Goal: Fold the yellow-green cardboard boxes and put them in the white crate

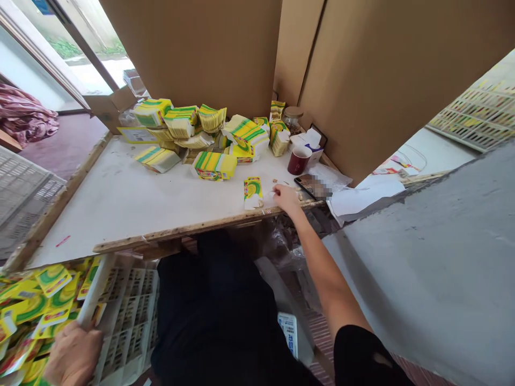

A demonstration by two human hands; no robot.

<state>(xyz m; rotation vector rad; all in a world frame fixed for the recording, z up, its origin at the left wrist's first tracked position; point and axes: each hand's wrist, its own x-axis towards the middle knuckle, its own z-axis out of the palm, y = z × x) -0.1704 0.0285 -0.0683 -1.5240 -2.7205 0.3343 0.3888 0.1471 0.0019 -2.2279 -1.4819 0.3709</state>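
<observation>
Seen from mid-view: one mug [298, 163] at two o'clock, one phone [304, 182] at three, one jar [293, 115] at one, one packet-filled crate [94, 289] at eight; bundles [214, 165] around eleven overlap beyond counting.

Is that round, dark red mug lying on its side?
No, the round, dark red mug stands upright on the flat white tabletop, open rim upward.

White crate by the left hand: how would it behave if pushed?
The white crate is probably stiff, given its straight lattice walls. It likely resists a push, with many yellow packs inside. Loosely heaped, those packs may slide.
</observation>
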